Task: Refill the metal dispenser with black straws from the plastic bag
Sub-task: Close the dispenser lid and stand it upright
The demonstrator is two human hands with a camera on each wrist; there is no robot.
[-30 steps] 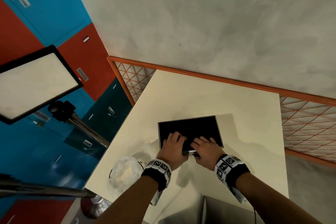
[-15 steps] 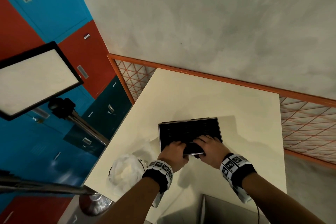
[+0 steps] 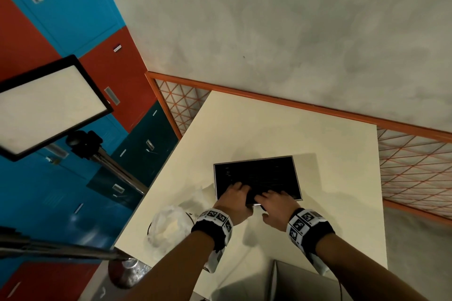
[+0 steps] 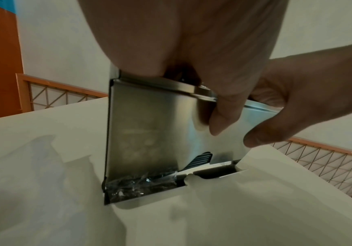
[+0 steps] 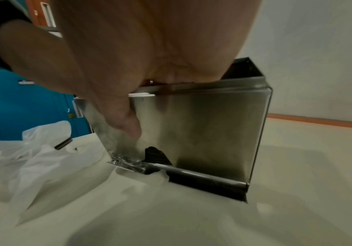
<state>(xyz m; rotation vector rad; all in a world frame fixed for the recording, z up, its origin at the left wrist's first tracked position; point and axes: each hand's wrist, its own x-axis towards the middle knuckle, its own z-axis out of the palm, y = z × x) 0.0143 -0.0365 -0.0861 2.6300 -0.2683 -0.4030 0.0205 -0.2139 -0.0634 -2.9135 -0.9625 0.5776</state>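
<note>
The metal dispenser point(image 3: 256, 173) stands open-topped on the cream table point(image 3: 281, 129), filled with black straws point(image 3: 264, 176). My left hand point(image 3: 234, 198) and right hand point(image 3: 276, 205) sit side by side over its near rim, fingers reaching in onto the straws. In the left wrist view the left thumb point(image 4: 219, 119) lies down the steel front wall point(image 4: 149, 129). In the right wrist view the right thumb point(image 5: 118, 108) lies against that wall point(image 5: 213, 126). The fingertips are hidden in both wrist views. The white plastic bag point(image 3: 168, 225) lies crumpled to the left.
A black lever point(image 4: 200, 159) and a tray holding clear-wrapped straws point(image 4: 141, 184) sit at the dispenser's foot. One loose black straw point(image 5: 63, 144) lies on the bag point(image 5: 34, 154). A grey metal sheet point(image 3: 293, 281) lies at the near table edge. A light panel on a stand point(image 3: 49, 105) is on the left.
Both hands have drawn back a little toward the near rim, and the left fingers are less spread over the straws than a second ago. The dispenser has not moved.
</note>
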